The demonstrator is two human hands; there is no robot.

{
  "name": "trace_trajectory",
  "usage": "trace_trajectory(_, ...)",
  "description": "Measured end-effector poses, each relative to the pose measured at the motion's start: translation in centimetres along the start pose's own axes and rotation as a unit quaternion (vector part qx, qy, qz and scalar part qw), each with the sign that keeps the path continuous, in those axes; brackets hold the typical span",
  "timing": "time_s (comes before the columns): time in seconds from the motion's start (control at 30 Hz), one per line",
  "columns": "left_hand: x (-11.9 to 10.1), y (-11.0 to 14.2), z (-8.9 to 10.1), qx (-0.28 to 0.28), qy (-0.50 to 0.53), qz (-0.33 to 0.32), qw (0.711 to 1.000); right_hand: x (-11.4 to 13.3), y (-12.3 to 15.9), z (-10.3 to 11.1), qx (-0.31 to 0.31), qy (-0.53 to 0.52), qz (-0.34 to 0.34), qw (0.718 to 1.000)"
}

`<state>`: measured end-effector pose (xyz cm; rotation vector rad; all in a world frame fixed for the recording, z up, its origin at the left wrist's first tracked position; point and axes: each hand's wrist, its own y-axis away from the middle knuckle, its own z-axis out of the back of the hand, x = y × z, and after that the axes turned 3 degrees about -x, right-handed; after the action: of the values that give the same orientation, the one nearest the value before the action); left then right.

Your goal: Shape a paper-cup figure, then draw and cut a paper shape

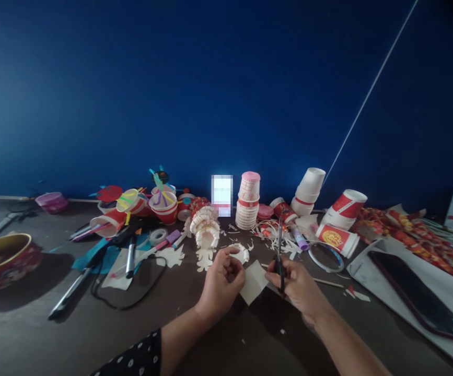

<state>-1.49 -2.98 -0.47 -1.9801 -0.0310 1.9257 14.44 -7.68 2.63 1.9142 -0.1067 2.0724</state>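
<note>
My left hand [222, 284] pinches one edge of a pale sheet of paper [253, 282], its fingers curled inward. Black-handled scissors [280, 261] stand upright in my right hand [299, 284], blades pointing up and closed, right beside the sheet's other edge. Just behind my left fingers lies a curled strip of cut white paper [241, 253]. Further back stands a tiered paper-cup sculpture [205, 227] with cut fringes, above several paper scraps.
Stacked paper cups [247, 201] and red-and-white cups [344, 209] line the blue wall. To the left lie marker pens [131, 258], a tape roll [158, 236] and a red bowl [2, 261]. A phone [416, 295] rests on white sheeting at right, beside a clear ring [325, 257].
</note>
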Motion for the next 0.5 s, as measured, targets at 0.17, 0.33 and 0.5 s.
trace_trajectory(0.17, -0.9, 0.1, -0.1, -0.015, 0.163, 0.057, 0.985, -0.7, -0.1, -0.8, -0.135, -0.118, -0.013, 0.984)
trace_trajectory(0.33, -2.1, 1.1, -1.5, 0.042, 0.268, 0.137, 0.953, -0.8, 0.9, -2.8, -0.143, -0.238, -0.016, 0.961)
trace_trajectory(0.5, -1.8, 1.3, -2.1, 0.013, 0.284, 0.172, 0.943, -1.1, 1.5, -3.8, -0.131, -0.238, -0.018, 0.962)
